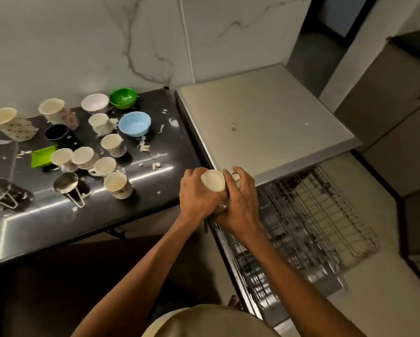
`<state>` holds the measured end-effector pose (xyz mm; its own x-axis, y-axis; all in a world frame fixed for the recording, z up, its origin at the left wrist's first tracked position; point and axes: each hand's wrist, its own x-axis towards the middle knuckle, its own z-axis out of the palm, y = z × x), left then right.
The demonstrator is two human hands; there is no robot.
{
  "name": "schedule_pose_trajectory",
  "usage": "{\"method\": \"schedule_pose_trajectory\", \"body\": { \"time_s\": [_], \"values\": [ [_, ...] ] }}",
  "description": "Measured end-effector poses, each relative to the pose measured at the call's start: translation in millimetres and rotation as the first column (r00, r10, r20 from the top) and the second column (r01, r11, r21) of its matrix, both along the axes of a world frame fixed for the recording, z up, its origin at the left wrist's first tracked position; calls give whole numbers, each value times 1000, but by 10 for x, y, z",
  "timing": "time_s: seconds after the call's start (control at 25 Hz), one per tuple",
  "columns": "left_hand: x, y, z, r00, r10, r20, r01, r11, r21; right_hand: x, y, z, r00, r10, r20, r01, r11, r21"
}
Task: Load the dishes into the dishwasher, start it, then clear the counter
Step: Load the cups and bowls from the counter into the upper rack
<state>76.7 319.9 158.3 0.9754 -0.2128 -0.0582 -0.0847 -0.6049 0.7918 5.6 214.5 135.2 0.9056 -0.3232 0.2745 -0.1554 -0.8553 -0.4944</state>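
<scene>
**Loading barely begun, counter still crowded**

Early in the job, by the look of it. One cup [213, 180] held at frame centre, above the near corner of the dishwasher [265, 122], mouth turned toward the camera. Left hand [199, 193] wrapped round its side, fingers curled; right hand [240, 203] gripping from the other side, fingers curled over the rim. Rack [308, 215] pulled out at right of centre, wire tines showing, seemingly bare, though blurred.

Left to do: nearly everything. On the dark counter [155, 190] at left, a cluster of cups [111, 144], a blue bowl [134, 124], a green bowl [123, 98], a white bowl [95, 103], a black cup [58, 132], a green tray [43, 156] and two steel mugs [66, 183] lower left. Scraps scattered across the counter, still to be cleared. Starting the machine also pending.

Nothing seen between cup and rack; counter edge and dishwasher top close beside the hands.
</scene>
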Motion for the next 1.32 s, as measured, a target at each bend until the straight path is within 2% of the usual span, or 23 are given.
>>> {"method": "schedule_pose_trajectory", "body": {
  "time_s": [0.2,0.56,0.76,0.88,1.16,1.32],
  "values": [
    [-694,-589,-313,996,-43,-77,50,994,101,-681,-366,-324,988,-147,-38,149,988,47],
    [-1319,-1092,-768,964,-207,-166,245,934,261,-1401,-732,-860,954,-227,-195,269,935,231],
    [-1252,-1277,-909,931,-310,-194,355,894,274,-1383,-801,-1051,918,-362,-162,395,873,288],
    [-1113,-1371,-976,904,-363,-225,415,872,261,-1263,-845,-1110,884,-418,-208,464,836,294],
    [-760,-1351,-1296,811,-502,-300,564,806,176,-967,-1060,-1297,833,-385,-398,517,798,310],
    [-686,-1375,-1558,817,-490,-305,550,822,151,-857,-1147,-1460,797,-392,-459,553,780,294]
  ]
}}
